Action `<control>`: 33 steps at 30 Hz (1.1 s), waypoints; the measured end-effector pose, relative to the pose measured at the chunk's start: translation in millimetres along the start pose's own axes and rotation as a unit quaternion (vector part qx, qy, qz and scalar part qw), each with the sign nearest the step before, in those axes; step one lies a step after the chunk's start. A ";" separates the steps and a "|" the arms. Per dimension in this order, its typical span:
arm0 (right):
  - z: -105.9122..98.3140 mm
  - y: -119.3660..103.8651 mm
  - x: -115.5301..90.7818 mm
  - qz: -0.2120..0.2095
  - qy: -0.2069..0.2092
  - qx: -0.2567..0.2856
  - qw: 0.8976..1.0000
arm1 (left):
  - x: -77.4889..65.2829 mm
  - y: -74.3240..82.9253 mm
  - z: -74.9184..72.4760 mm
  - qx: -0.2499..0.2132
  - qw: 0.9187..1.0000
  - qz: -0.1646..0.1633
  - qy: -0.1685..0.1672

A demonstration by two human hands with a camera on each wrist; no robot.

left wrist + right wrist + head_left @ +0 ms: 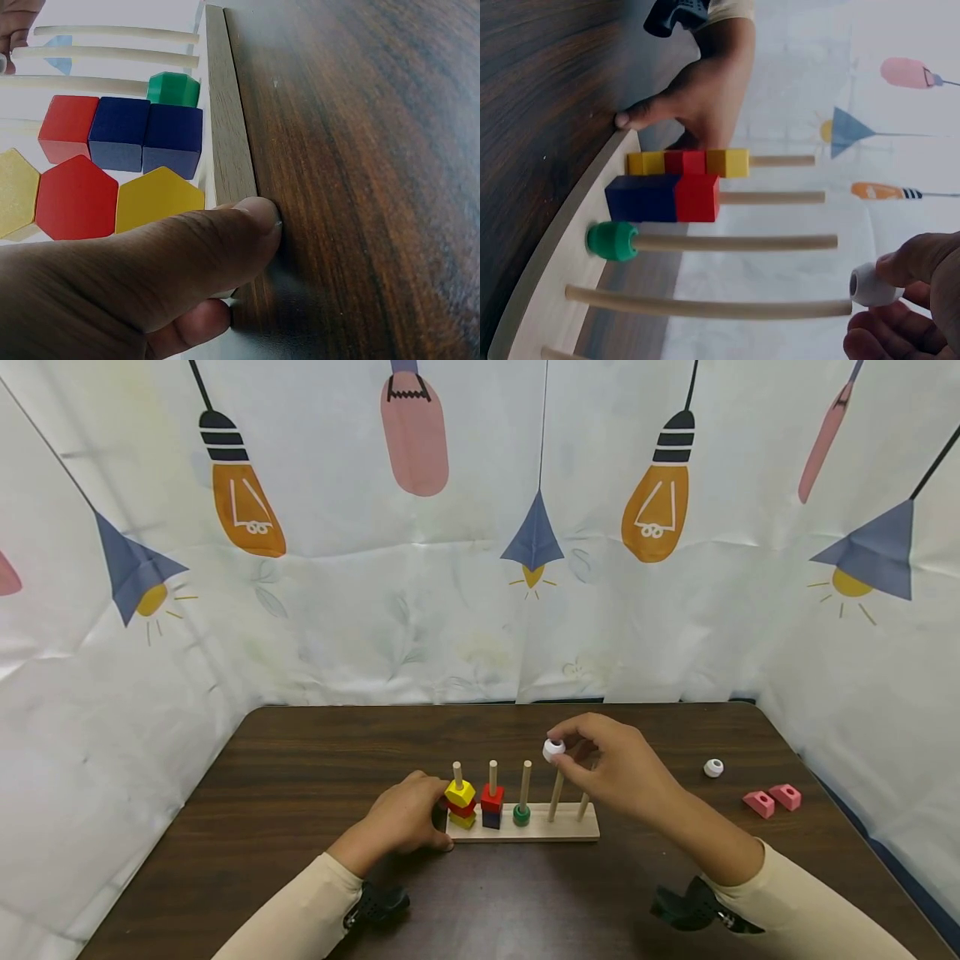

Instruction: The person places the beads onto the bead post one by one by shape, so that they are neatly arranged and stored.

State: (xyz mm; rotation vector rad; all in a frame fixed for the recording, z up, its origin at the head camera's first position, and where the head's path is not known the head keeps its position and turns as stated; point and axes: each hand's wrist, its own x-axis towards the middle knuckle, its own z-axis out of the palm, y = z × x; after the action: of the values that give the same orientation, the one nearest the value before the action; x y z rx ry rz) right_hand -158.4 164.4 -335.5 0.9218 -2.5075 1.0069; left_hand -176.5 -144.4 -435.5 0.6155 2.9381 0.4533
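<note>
A wooden peg board [555,832] with several upright pegs stands on the table. My left hand [408,814] grips its left end, thumb against the front edge [238,169]. Between thumb and fingers my right hand [626,768] pinches a white bead [553,749], held at the tip of the fourth peg [720,305]; whether they touch I cannot tell. Yellow and red hexagonal blocks [77,196] stack on the leftmost peg. Beside them, a red cube [492,797] tops two dark blue cubes [118,133]. One green bead [521,815] sits low on the third peg.
To the right on the dark wooden table [300,752] lie another white bead [713,767] and two pink blocks [759,803], each with a hole. A white patterned curtain [465,627] hangs behind the table and at both sides.
</note>
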 end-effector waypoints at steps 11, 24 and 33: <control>12.9 -8.7 2.8 0.009 0.003 0.008 1.000 | -0.3 -0.4 -0.2 -0.003 1.000 -0.001 -0.002; 27.3 -15.2 1.6 0.030 0.011 0.003 0.999 | -0.5 -0.7 -1.3 -0.012 1.000 0.001 -0.003; 40.2 -17.9 0.7 0.060 0.011 -0.004 0.998 | -1.3 -0.8 -1.0 -0.013 1.000 0.003 0.000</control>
State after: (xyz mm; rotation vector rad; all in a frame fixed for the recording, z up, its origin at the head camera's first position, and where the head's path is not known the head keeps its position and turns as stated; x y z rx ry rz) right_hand -148.2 126.2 -354.7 0.7624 -2.5733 1.0345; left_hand -175.7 -145.9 -434.8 0.6224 2.9264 0.4925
